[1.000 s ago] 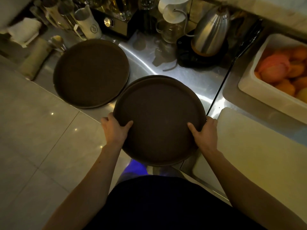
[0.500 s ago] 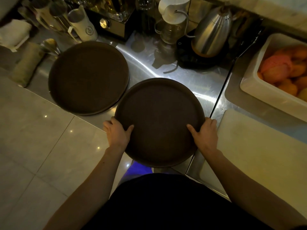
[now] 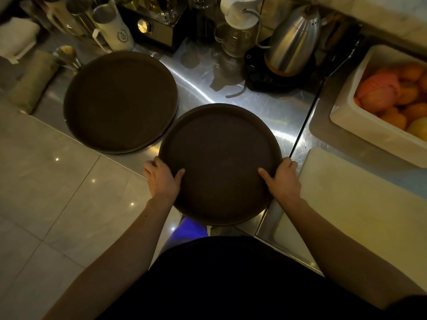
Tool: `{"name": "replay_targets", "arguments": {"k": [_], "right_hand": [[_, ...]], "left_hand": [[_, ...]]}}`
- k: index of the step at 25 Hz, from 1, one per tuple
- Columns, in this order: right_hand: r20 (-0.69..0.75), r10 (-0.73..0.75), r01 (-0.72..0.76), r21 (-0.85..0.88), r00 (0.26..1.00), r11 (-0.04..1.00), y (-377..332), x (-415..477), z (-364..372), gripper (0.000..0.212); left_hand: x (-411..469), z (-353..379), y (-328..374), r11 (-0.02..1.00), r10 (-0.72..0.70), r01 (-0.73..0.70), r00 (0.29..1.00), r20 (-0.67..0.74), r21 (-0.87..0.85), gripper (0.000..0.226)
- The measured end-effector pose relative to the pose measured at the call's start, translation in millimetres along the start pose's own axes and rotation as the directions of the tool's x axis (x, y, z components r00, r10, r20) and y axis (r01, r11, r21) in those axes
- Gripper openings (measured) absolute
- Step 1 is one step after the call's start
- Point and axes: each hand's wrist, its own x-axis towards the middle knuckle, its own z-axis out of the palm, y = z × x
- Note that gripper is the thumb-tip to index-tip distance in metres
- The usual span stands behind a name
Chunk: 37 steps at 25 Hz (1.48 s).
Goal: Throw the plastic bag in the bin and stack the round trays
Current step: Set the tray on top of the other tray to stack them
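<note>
A round dark brown tray sits in front of me over the corner of the steel counter, its near part past the counter's edge. My left hand grips its left rim and my right hand grips its right rim, thumbs on top. A second round brown tray lies flat on the counter to the left and further back, with a thin edge of another tray showing under it. No plastic bag or bin is in view.
A steel kettle on a black base, a glass jug, a white pitcher and a machine line the back. A white tub of oranges stands at right above a white cutting board. Tiled floor lies left.
The held tray has shifted slightly along the counter and no longer shows the rim of a tray beneath it. Both hands keep their grip on its sides.
</note>
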Motion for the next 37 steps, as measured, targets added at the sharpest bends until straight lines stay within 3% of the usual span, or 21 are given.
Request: {"name": "replay_targets", "arguments": {"k": [4,9,15,24,37], "right_hand": [[0.025,-0.015,0.015,0.009,1.000,1.000,2.5,0.1,-1.3,0.069],[0.049,-0.074,0.069,0.091,0.996,0.993,10.4,-7.5,1.3,0.065],[0.119,-0.140,0.135,0.052,0.983,0.989,17.2,2.3,-10.5,0.060],[0.025,-0.137,0.138,-0.047,0.990,0.989,15.7,3.6,-3.3,0.033],[-0.071,-0.137,0.131,-0.082,0.988,0.988,14.4,6.2,1.5,0.032]], "left_hand": [[-3.1,-1.9,0.4,1.000,-0.003,0.003,1.000,0.000,-0.023,0.072],[-23.2,-2.0,-14.0,0.986,0.019,-0.034,0.995,-0.093,-0.161,0.050],[-22.8,-0.4,-16.9,0.983,0.010,-0.029,0.995,-0.103,-0.182,0.048],[-23.6,4.5,-18.1,0.994,0.016,-0.022,0.998,-0.056,-0.108,0.044],[-22.6,6.6,-14.0,0.993,0.032,-0.043,0.994,-0.101,-0.114,0.042]]}}
